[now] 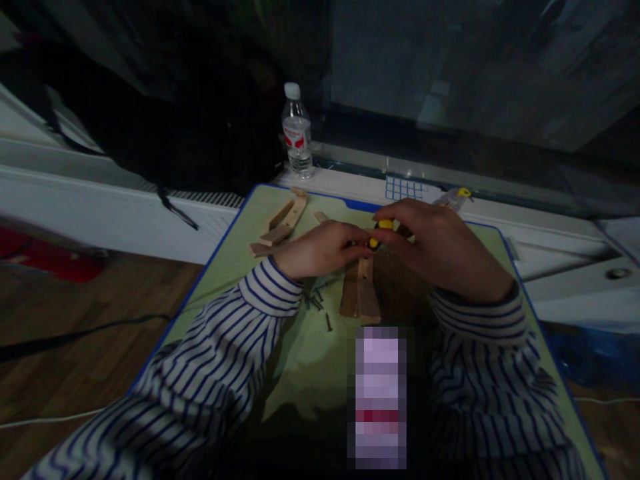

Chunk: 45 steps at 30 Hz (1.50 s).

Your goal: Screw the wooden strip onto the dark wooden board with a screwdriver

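Observation:
My right hand (433, 243) is closed round the yellow-and-black handle of what looks like a short screwdriver (385, 225). My left hand (325, 248) reaches in from the other side, its thumb and fingers pinched together by the tool's lower end; what they grip is hidden. Under both hands lies a wooden piece (367, 293) with a hole in it, its far part covered by the fingers. Several dark screws (314, 300) are scattered near my left wrist, and a single screw (328, 322) lies closer to me.
More wooden parts (285, 223) rest at the far left of the pale green table (295, 380), which has a blue edge. Behind it, a water bottle (299, 137) stands on the white sill, left of a blue-gridded sheet (405, 188). A black bag (165, 113) leans at the left.

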Each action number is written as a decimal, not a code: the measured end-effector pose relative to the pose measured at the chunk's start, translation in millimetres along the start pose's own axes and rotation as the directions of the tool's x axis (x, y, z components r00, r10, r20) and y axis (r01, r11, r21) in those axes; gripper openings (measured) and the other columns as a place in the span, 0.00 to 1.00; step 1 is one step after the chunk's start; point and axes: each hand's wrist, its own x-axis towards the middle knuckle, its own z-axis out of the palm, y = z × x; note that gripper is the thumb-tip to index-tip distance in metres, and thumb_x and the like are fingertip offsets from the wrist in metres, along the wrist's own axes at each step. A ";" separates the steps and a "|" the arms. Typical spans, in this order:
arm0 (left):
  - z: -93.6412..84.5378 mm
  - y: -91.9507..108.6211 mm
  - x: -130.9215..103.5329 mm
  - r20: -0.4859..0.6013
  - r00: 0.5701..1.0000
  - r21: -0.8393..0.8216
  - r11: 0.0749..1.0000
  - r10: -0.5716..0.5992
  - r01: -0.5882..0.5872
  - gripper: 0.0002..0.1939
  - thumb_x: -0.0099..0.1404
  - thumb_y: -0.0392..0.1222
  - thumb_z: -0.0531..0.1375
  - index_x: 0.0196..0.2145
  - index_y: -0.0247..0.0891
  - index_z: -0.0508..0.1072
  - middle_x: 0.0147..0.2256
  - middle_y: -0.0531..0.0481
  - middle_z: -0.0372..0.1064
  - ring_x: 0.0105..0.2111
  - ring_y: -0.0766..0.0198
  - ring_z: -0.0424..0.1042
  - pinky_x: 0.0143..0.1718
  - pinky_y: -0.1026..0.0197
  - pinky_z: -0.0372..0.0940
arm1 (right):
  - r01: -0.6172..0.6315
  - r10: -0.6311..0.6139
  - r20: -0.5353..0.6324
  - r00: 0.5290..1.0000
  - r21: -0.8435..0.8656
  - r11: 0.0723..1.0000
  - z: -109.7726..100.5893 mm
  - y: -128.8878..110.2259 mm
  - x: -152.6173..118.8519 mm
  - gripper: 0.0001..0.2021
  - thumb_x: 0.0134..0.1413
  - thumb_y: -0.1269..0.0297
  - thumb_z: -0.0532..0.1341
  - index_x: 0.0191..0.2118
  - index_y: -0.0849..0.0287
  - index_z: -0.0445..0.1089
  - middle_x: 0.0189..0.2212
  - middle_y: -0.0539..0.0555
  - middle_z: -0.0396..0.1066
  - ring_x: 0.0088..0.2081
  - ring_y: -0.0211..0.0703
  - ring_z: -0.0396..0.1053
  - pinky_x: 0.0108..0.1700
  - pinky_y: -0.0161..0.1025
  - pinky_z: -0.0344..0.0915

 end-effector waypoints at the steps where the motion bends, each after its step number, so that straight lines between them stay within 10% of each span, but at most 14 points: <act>1: -0.1 -0.3 0.0 0.007 1.000 -0.006 1.000 0.005 -0.005 0.14 0.67 0.40 0.54 0.47 0.37 0.74 0.37 0.48 0.75 0.35 0.64 0.71 0.37 0.63 0.61 | -0.002 0.002 0.003 1.000 -0.002 1.000 0.1 0.2 -0.1 0.11 0.60 0.61 0.57 0.45 0.60 0.69 0.41 0.58 0.74 0.37 0.46 0.72 0.37 0.42 0.66; 14: 5.6 2.3 1.3 -0.164 0.985 0.122 0.990 -0.049 0.070 0.12 0.61 0.47 0.60 0.36 0.37 0.77 0.29 0.50 0.73 0.27 0.66 0.68 0.30 0.63 0.57 | -0.016 0.016 0.009 1.000 -0.021 1.000 -0.5 -3.6 0.2 0.13 0.60 0.59 0.56 0.45 0.60 0.69 0.42 0.57 0.74 0.36 0.45 0.72 0.36 0.41 0.65; 23: 4.2 -4.7 0.7 -0.103 0.994 0.080 0.996 -0.030 0.038 0.11 0.63 0.44 0.58 0.37 0.34 0.76 0.29 0.50 0.73 0.28 0.66 0.68 0.30 0.64 0.59 | 0.060 -0.063 0.036 0.997 0.065 0.996 -3.4 -5.9 -1.9 0.15 0.58 0.70 0.55 0.50 0.59 0.68 0.47 0.57 0.74 0.39 0.44 0.74 0.42 0.42 0.67; 34: 5.2 -3.1 1.6 -0.008 1.000 -0.022 1.000 0.022 -0.022 0.13 0.66 0.38 0.54 0.46 0.38 0.74 0.40 0.47 0.75 0.38 0.63 0.72 0.41 0.62 0.64 | -0.019 0.019 -0.003 1.000 -0.013 1.000 0.2 -1.4 0.0 0.11 0.58 0.60 0.59 0.44 0.60 0.69 0.39 0.57 0.75 0.36 0.46 0.73 0.34 0.41 0.66; 45: 4.0 3.9 0.0 -0.151 0.986 0.086 0.992 -0.074 0.087 0.12 0.61 0.46 0.60 0.36 0.35 0.76 0.27 0.51 0.72 0.26 0.66 0.68 0.29 0.63 0.57 | -0.010 0.010 -0.003 1.000 -0.027 1.000 1.1 -2.0 -0.3 0.10 0.58 0.61 0.59 0.44 0.59 0.69 0.38 0.55 0.74 0.35 0.45 0.72 0.35 0.40 0.65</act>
